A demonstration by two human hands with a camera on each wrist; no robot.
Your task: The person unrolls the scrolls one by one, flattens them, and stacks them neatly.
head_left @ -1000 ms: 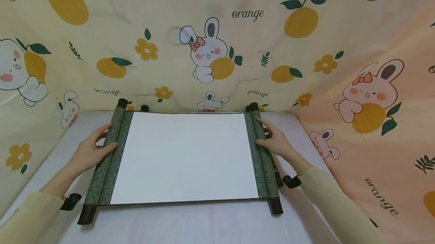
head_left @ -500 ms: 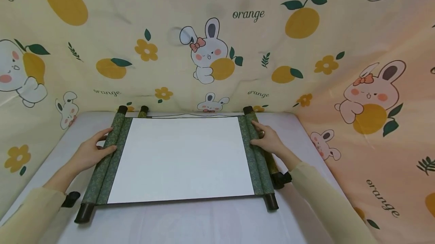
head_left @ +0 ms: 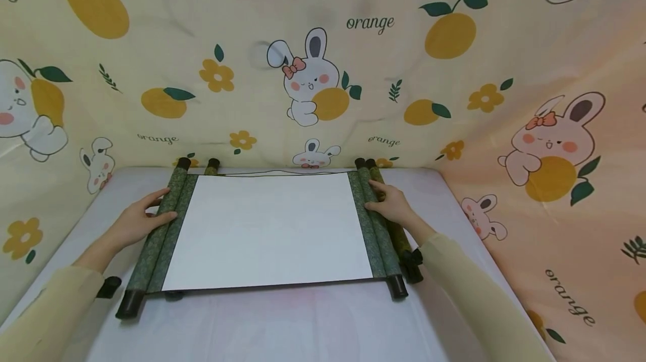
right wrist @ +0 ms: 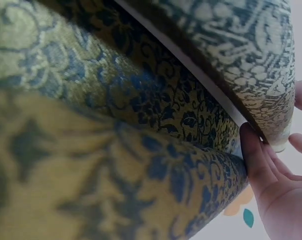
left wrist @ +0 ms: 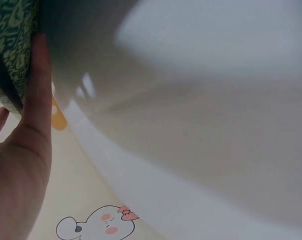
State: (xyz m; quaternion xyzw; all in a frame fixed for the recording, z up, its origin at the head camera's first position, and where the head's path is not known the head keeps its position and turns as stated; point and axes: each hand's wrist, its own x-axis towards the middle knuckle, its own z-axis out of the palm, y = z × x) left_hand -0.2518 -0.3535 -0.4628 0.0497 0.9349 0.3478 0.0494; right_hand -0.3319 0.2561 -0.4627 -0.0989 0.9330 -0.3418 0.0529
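Observation:
A hanging scroll with a blank white sheet and mottled green borders is stretched between my hands, partly rolled at both ends. My left hand grips the left roll, thumb on the near side. On the opposite end, my right hand holds the green right roll. Below it lies another scroll in gold fabric, its roll showing past the right side. In the right wrist view, blue flowers pattern this gold roll, and my fingers reach between it and the green roll.
A white-covered table lies beneath. Behind it and to the right hangs a cloth printed with rabbits and oranges. Dark knobs of the lower scroll show at the back left and front left. A thin cord runs along the back.
My right hand and the right roll have moved left, narrowing the white sheet and uncovering the gold roll. The scroll's front edge has shifted slightly away from me. My left hand has barely moved.

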